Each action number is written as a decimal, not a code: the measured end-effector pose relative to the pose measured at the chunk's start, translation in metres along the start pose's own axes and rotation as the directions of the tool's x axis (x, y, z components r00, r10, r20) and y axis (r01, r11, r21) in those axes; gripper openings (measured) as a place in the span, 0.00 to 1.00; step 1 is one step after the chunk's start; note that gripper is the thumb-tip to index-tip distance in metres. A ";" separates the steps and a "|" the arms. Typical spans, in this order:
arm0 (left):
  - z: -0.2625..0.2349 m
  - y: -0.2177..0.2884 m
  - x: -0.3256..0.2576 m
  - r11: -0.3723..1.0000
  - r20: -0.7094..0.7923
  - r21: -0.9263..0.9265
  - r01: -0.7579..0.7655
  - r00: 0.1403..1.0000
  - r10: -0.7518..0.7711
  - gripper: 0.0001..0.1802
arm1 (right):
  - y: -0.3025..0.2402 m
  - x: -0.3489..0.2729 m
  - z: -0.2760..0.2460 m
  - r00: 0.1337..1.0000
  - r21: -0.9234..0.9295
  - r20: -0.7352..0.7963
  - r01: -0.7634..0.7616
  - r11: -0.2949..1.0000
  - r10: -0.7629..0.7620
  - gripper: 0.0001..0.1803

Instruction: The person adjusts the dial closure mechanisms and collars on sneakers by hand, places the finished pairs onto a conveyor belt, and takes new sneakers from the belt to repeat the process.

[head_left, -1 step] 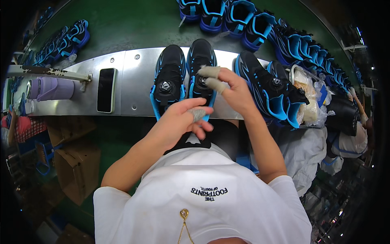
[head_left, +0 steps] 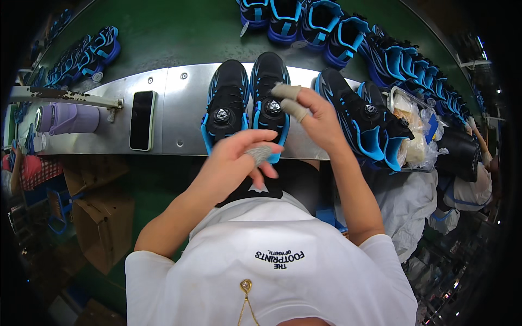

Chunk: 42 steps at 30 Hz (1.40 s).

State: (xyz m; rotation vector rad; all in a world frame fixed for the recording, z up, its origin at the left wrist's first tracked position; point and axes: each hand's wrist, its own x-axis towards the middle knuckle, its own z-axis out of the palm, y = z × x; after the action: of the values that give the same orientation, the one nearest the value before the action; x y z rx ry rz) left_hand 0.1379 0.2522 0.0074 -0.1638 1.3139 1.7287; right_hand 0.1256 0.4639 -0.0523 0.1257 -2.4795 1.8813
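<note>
Right hand (head_left: 315, 117): reaching over the right shoe (head_left: 270, 103) of the pair, two taped fingers (head_left: 291, 100) stretching out open above its dial, gripping nothing that is showing
Left hand (head_left: 239, 160): hovering just off the near edge of the shelf, fingers loosely curling with a taped fingertip (head_left: 260, 154) pointing across; whether it is pinching anything I cannot tell
Pair: the right shoe and the left shoe (head_left: 225, 106) are standing side by side, touching, toes pointing away, both black with blue trim and a round dial
Shelf (head_left: 179, 108): a bare metal ledge is running across in front of the person, bending with the lens
On the shelf: a phone (head_left: 142, 119) is lying flat to the left of the pair, a lilac bottle (head_left: 68, 118) lying on its side further left, two more shoes (head_left: 359, 117) sitting to the right
Belt (head_left: 179, 32): a green surface is lying beyond the shelf, carrying rows of matching shoes (head_left: 304, 19) (top and both sides)
Room: cardboard boxes (head_left: 100, 217) are sitting on the floor at lower left, white cloth (head_left: 413, 201) is piling up at right
</note>
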 end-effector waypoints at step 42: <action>-0.074 0.009 0.019 0.338 0.030 0.879 -0.337 0.746 0.665 0.23 | 0.045 0.138 0.070 0.949 -0.633 0.316 0.213 0.744 -0.002 0.25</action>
State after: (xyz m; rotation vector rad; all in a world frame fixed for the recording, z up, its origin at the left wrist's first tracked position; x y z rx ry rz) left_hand 0.0909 0.2027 -0.0290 0.6472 2.5752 1.3032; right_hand -0.0135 0.4018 -0.1049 0.5507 -3.0859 0.8780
